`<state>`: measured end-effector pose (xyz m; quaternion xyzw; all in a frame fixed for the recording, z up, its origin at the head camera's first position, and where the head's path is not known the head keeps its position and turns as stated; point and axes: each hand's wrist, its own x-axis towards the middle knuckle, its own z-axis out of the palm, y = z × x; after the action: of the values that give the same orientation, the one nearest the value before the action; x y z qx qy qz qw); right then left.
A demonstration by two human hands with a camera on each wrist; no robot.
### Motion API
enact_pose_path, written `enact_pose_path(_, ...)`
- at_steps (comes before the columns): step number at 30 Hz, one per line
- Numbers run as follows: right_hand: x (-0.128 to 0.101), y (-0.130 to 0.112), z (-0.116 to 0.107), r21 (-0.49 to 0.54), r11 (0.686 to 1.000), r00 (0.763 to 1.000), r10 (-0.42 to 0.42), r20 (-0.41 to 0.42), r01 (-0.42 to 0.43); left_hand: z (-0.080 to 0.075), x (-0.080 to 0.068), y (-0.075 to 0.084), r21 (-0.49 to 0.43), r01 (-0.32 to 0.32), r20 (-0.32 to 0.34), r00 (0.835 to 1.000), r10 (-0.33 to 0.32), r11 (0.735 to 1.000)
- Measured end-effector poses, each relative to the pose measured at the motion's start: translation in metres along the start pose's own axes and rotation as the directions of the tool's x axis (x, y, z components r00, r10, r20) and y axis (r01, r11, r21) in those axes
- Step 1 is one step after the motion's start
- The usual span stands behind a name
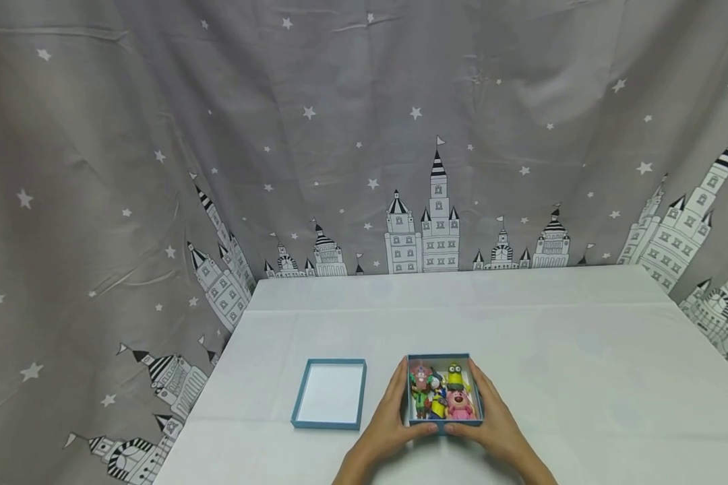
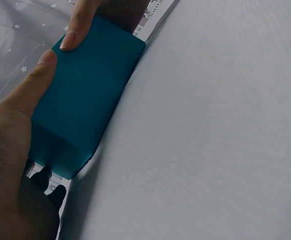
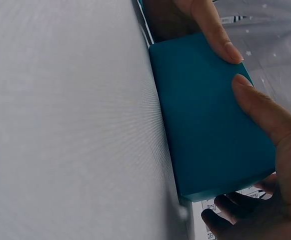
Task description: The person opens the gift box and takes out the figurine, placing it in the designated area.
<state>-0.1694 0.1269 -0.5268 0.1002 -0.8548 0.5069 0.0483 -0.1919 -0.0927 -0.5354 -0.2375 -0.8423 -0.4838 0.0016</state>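
Note:
A small teal box [image 1: 443,423] sits on the white table near its front edge, open at the top and packed with several colourful toy figures [image 1: 456,378]. My left hand [image 1: 394,411] grips its left side and my right hand [image 1: 491,412] grips its right side. In the left wrist view my left thumb [image 2: 30,92] lies along the teal box [image 2: 85,105]. In the right wrist view my right thumb [image 3: 260,110] presses the teal box [image 3: 205,120] the same way. The other fingers are partly hidden behind the box.
The teal lid [image 1: 329,394], white inside, lies open side up just left of the box. The white table [image 1: 582,350] stretches back to a grey curtain [image 1: 340,135] printed with stars and castles, which also hangs at both sides.

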Motion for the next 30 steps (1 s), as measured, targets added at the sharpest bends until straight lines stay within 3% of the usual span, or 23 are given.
enact_pose_path(30,0.0010,0.0051,0.0019,0.045,0.998,0.999,-0.042,-0.013,0.042,0.0015,-0.0016,-0.0030,-0.007,0.026,-0.009,1.000,-0.026,1.000)
